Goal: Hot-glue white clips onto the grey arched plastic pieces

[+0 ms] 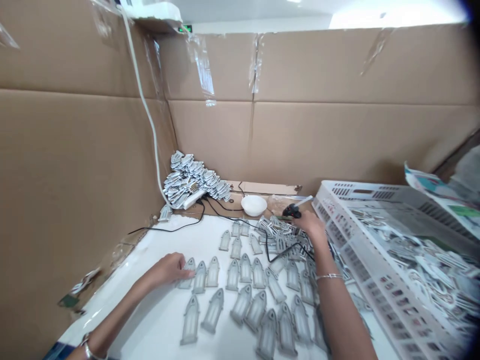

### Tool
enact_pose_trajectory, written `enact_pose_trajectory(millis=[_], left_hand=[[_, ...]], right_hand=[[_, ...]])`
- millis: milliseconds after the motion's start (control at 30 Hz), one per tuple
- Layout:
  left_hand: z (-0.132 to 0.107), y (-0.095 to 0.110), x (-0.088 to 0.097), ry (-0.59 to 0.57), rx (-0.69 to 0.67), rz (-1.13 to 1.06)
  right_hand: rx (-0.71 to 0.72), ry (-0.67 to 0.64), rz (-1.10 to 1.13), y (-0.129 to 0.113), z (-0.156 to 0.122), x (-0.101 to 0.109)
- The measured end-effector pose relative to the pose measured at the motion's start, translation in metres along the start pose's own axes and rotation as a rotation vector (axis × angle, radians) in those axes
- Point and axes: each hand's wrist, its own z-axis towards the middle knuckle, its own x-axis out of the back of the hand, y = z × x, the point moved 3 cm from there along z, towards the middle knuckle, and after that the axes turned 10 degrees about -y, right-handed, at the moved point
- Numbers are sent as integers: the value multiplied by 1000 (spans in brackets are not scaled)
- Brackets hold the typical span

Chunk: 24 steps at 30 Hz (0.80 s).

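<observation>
Rows of grey arch-shaped tags with pointed tops (213, 311) lie flat on a white table top (142, 312). My left hand (170, 268) is at the left end of the rows, its fingertips on one tag (187, 273). Whether those fingers grip the tag I cannot tell. My right hand (311, 225) is farther back, above a jumbled heap of tags (285, 237). It is shut around a black hot glue gun (291, 211) with a white stick (303, 201) projecting from it. Thin black cables (279, 255) cross the tags below it.
Brown cardboard walls (307, 135) enclose the table on the left and back. A stack of tags (195, 176) leans in the back corner beside a white power strip (195, 199). A white bowl (254, 205) stands behind my right hand. A white slotted crate (390, 265) full of tags sits on the right.
</observation>
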Motion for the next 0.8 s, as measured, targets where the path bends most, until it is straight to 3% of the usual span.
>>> enact_pose_trajectory(millis=[100, 200, 267, 333, 433, 500, 600, 800], left_hand=[[9, -7, 7, -40, -50, -126], [9, 6, 36, 98, -85, -236], [5, 33, 63, 205, -175, -373], [1, 71, 88, 278, -362, -524], [-5, 129, 113, 353, -567, -746], [-8, 158, 117, 364, -665, -838], [-9, 184, 110, 336, -758, -913], [-4, 198, 96, 288, -821, -904]], right_hand=[[-5, 45, 8, -4, -10, 13], [84, 112, 50, -17, -27, 28], [217, 202, 165, -31, -42, 37], [352, 300, 330, -48, -62, 44], [541, 391, 497, -71, -93, 48], [703, 435, 554, -82, -112, 51], [848, 468, 546, -91, -131, 54], [997, 461, 401, -95, -133, 49]])
